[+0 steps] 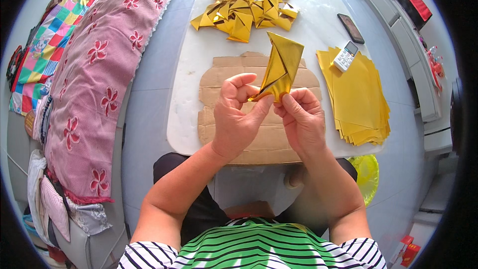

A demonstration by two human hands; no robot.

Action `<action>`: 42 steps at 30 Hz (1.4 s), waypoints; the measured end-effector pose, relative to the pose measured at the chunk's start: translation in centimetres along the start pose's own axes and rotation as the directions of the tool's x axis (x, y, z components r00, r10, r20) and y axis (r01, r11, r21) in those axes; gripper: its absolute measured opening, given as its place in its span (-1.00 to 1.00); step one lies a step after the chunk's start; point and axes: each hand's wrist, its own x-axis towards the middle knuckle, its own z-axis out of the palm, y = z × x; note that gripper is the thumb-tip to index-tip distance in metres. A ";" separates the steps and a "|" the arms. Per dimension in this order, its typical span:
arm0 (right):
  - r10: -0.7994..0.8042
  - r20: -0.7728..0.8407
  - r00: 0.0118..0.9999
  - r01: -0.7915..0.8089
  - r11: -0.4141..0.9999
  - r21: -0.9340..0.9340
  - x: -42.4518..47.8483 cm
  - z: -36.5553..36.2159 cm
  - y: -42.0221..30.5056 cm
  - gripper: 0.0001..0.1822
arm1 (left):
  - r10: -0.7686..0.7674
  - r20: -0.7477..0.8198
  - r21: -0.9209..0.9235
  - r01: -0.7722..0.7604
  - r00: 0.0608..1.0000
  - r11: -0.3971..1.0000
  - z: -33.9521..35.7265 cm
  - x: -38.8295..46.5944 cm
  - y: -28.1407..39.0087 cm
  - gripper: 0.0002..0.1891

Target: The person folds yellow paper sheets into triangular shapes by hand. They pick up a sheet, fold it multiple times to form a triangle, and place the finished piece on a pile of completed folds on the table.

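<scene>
Both hands hold one folded piece of gold foil paper (pixel 285 61) above a cardboard sheet (pixel 220 78) on the white table. My left hand (pixel 239 116) pinches its lower left corner between thumb and fingers. My right hand (pixel 302 119) grips the lower edge close to the left thumb. The folded piece stands upright from the fingertips, with diagonal folds facing me. Farther back lies a heap of similar folded gold pieces (pixel 246 7). To the right rests a fanned stack of flat gold paper sheets (pixel 358 101).
A white device with keys and a small screen (pixel 345 56) lies on the stack. Behind it is a smartphone (pixel 350 28). The white table (pixel 183 119) has a rounded front edge. A sofa with a pink flowered cover (pixel 97 82) runs along the left; a yellow plastic-lined bin (pixel 368 179) stands below right.
</scene>
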 end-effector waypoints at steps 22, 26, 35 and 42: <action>0.061 -0.099 0.993 -0.072 0.991 -0.112 -0.2 -1.3 -0.2 -0.90 | -0.153 -0.009 -0.023 0.153 0.988 0.988 0.5 0.0 -0.4 -0.64; 0.075 -0.085 0.994 -0.086 0.986 -0.140 -0.4 -1.8 -0.4 -0.92 | -0.174 -0.003 -0.051 0.174 0.985 0.984 0.6 0.0 -0.7 -0.64; 0.125 -0.026 0.992 -0.127 0.968 -0.217 -0.6 -2.0 -0.8 -0.89 | -0.208 -0.005 -0.065 0.207 0.978 0.976 0.6 0.1 -0.4 -0.66; 0.136 -0.095 0.986 -0.157 0.953 -0.259 -0.7 -1.9 -1.0 -0.90 | -0.170 0.003 0.001 0.170 0.985 0.985 0.7 0.0 -0.5 -0.63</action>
